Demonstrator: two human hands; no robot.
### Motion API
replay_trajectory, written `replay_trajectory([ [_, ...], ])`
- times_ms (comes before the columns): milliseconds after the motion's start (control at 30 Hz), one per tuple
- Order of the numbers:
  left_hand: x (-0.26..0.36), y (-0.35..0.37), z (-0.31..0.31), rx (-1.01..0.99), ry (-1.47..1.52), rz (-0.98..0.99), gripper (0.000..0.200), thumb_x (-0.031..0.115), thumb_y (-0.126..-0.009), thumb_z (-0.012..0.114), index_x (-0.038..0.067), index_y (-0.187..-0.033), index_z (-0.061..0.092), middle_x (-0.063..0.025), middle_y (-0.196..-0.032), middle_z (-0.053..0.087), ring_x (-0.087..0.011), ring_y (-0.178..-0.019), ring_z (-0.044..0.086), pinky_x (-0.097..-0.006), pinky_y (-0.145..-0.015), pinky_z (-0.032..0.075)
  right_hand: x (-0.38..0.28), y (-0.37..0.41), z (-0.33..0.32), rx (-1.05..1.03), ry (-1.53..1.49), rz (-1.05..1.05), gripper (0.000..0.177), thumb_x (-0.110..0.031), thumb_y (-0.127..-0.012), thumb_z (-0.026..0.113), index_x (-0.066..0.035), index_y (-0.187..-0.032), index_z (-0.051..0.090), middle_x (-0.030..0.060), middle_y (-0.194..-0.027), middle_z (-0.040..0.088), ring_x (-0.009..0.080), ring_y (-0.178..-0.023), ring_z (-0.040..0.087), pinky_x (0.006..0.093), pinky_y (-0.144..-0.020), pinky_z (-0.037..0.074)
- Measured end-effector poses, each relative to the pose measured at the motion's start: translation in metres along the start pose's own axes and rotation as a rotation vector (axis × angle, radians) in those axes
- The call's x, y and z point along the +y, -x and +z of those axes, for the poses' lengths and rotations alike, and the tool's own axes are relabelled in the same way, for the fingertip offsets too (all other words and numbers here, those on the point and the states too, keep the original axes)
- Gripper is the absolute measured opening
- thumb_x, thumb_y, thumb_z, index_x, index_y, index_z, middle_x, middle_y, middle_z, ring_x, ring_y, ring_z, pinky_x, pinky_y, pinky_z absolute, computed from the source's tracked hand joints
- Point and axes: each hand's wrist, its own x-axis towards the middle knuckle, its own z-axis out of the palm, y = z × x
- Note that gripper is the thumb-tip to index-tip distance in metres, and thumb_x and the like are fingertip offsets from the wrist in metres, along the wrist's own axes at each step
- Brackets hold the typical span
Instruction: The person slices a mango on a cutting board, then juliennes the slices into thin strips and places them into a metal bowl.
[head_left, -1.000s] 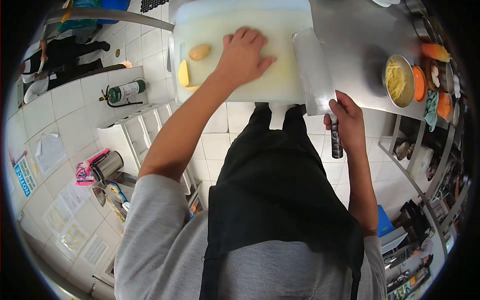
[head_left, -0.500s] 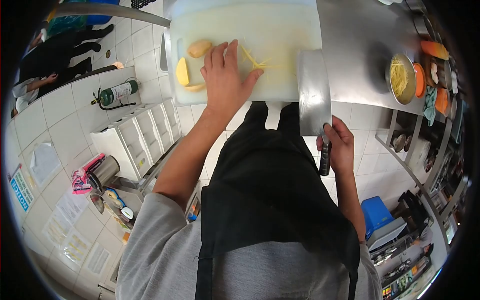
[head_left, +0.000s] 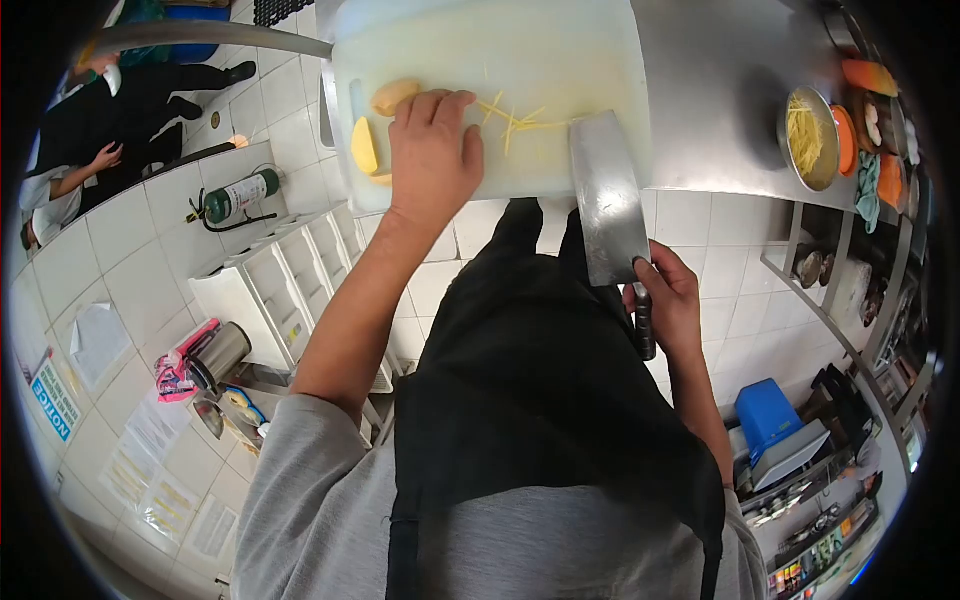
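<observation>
My left hand lies flat and open on the cutting board, yellow pieces just beside it; my right hand grips the cleaver.

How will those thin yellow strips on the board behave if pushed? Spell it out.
Thin and light, the strips probably slide easily on the smooth board. They lie loose and crossed, so likely scatter rather than move together. Probably snap if pressed.

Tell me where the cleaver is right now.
In the head view the cleaver is in the right hand, its blade tip over the near right corner of the cutting board, just right of the yellow strips.
</observation>
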Motion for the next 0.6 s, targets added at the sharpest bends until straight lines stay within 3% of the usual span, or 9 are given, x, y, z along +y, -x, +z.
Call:
replay_trajectory([
  [133, -0.007, -0.012, 0.004, 0.046, 0.048, 0.141, 0.023, 0.006, -0.090, 0.075, 0.008, -0.114, 0.077, -0.0144, -0.121, 0.071, -0.0378, -0.119, 0.062, -0.0504, -0.106, 0.049, -0.001, -0.006, 0.004, -0.016, -0.003, -0.013, 0.029, -0.010, -0.111, 0.065, 0.002, -0.137, 0.069, 0.0052, -0.101, 0.074, 0.0118, -0.070, 0.068, 0.0285, -0.059, 0.055],
  [233, -0.013, -0.021, 0.013, -0.033, 0.008, 0.143, 0.021, 0.003, -0.091, 0.074, 0.009, -0.111, 0.076, -0.0114, -0.122, 0.071, -0.0385, -0.118, 0.062, -0.0503, -0.105, 0.050, -0.002, -0.009, 0.006, -0.041, 0.029, -0.014, 0.029, -0.010, -0.111, 0.065, 0.002, -0.137, 0.069, 0.0056, -0.102, 0.075, 0.0117, -0.070, 0.068, 0.0286, -0.059, 0.055],
  [333, -0.009, -0.024, 0.007, -0.055, -0.084, 0.132, 0.013, 0.006, -0.095, 0.076, 0.008, -0.108, 0.075, -0.0063, -0.114, 0.074, -0.0295, -0.110, 0.067, -0.0443, -0.099, 0.053, -0.006, -0.013, 0.009, -0.054, 0.050, -0.027, 0.029, -0.010, -0.111, 0.065, 0.002, -0.137, 0.069, 0.0055, -0.102, 0.075, 0.0114, -0.070, 0.068, 0.0286, -0.059, 0.055],
  [533, 0.011, -0.020, -0.024, -0.075, 0.986, -0.603, 0.011, 0.016, -0.105, 0.076, 0.006, -0.109, 0.075, 0.0012, -0.100, 0.076, -0.0094, -0.096, 0.069, -0.0292, -0.088, 0.051, -0.014, -0.010, 0.013, -0.020, 0.032, -0.032, 0.028, -0.009, -0.111, 0.064, 0.001, -0.136, 0.070, 0.0053, -0.102, 0.074, 0.0121, -0.070, 0.068, 0.0288, -0.059, 0.055],
  [600, 0.016, -0.016, -0.033, -0.107, 1.113, -0.716, 0.009, 0.014, -0.106, 0.073, 0.007, -0.111, 0.075, 0.0012, -0.103, 0.076, -0.0108, -0.098, 0.070, -0.0291, -0.087, 0.052, -0.013, -0.010, 0.009, -0.011, 0.029, -0.034, 0.027, -0.009, -0.111, 0.065, 0.000, -0.135, 0.071, 0.0058, -0.104, 0.074, 0.0129, -0.070, 0.067, 0.0288, -0.060, 0.054],
])
